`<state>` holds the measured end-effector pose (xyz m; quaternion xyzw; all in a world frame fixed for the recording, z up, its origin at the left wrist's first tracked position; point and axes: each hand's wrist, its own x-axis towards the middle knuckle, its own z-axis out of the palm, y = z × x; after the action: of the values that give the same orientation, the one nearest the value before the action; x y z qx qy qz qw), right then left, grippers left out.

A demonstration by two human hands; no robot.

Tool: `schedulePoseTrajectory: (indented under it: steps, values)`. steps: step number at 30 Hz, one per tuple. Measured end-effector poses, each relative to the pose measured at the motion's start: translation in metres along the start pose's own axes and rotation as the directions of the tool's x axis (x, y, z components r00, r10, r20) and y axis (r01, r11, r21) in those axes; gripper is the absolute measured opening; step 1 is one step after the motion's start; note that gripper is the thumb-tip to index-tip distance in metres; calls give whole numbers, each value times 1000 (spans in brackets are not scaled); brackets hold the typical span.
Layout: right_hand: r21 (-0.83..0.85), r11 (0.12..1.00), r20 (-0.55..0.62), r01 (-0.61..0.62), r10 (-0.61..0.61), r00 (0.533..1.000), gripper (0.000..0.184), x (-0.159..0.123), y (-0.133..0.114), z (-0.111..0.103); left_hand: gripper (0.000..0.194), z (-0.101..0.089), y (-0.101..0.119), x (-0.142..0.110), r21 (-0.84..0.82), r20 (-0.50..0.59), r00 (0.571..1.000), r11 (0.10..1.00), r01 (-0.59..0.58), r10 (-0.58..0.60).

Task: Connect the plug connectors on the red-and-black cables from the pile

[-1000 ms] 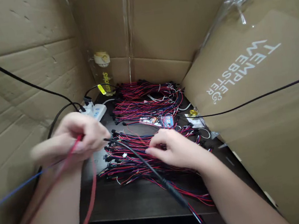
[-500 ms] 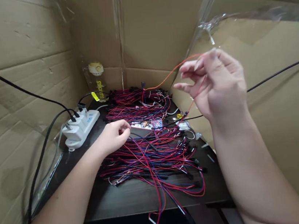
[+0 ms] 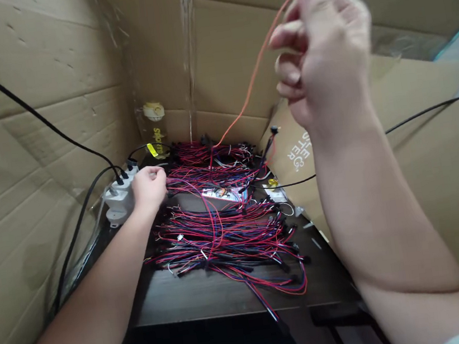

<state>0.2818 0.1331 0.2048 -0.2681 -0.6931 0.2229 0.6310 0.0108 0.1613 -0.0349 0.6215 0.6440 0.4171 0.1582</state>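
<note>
My right hand (image 3: 324, 52) is raised high at the upper right, its fingers pinched on a thin red wire (image 3: 251, 81) that runs down to the far wire pile (image 3: 210, 152). My left hand (image 3: 149, 188) reaches far forward, fingers curled at the left edge of the red, blue and black wire bundles (image 3: 225, 234), beside the white power strip (image 3: 120, 197). What its fingers hold is hidden. The bundles lie on a dark table (image 3: 212, 295).
Cardboard walls (image 3: 37, 124) enclose the table on the left, back and right. Black cables (image 3: 60, 143) run to the power strip. A clear bottle with a yellow cap (image 3: 156, 125) stands at the back. A small printed packet (image 3: 226, 194) lies among the wires.
My right hand has risen from the wire pile to the upper right, pulling one red wire up. My left hand has moved forward from near me to beside the power strip.
</note>
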Motion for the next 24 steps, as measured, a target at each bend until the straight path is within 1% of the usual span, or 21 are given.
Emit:
schedulePoseTrajectory:
  steps: [2, 4, 5, 7, 8, 10, 11, 13, 15, 18, 20, 22, 23, 24]
  values:
    - [29, 998, 9, -61, 61, 998, 36, 4, 6, 3, 36, -4, 0, -2, 54, 22, 1000, 998, -14, 13]
    - [66, 994, 16, -89, 88, 996, 40, 3, 10, 7, 24, -5, 5, -9, 105, 46, 997, 993, -60, 56]
    - [71, 993, 27, -96, 94, 995, 41, 1, 11, 9, 23, -4, 10, -13, 121, 59, 994, 988, -97, 91]
    - [69, 990, 48, -124, 121, 992, 41, -3, 11, 15, 29, -2, 22, -23, 122, 99, 977, 972, -200, 188]
    - [71, 988, 47, -140, 137, 989, 40, -5, 11, 18, 33, -1, 28, -29, 103, 135, 960, 960, -262, 247]
    - [91, 983, 42, -162, 159, 986, 39, -8, 7, 24, 42, 4, 41, -38, 21, 228, 902, 924, -381, 367]
    - [102, 981, 41, -166, 162, 986, 39, -9, 5, 28, 46, 7, 46, -42, -33, 264, 869, 905, -425, 418]
    - [114, 979, 55, -172, 167, 984, 39, -11, -2, 38, 53, 14, 55, -48, -140, 309, 816, 872, -470, 489]
    - [115, 977, 87, -177, 168, 982, 39, -15, -9, 54, 53, 22, 61, -50, -228, 330, 786, 852, -470, 522]
    - [134, 975, 124, -177, 161, 979, 41, -22, -13, 87, 50, 34, 65, -52, -331, 332, 774, 835, -440, 539]
    - [124, 972, 160, -198, 177, 971, 42, -23, -8, 112, 43, 41, 66, -53, -391, 321, 781, 826, -406, 536]
    - [86, 974, 227, -209, 185, 956, 42, -20, 2, 133, 31, 44, 65, -55, -456, 306, 804, 820, -346, 510]
    - [56, 978, 257, -203, 182, 949, 40, -18, 7, 141, 29, 45, 65, -56, -492, 300, 819, 815, -307, 490]
    - [23, 983, 280, -180, 166, 945, 40, -15, 11, 145, 31, 44, 64, -58, -531, 296, 832, 805, -265, 469]
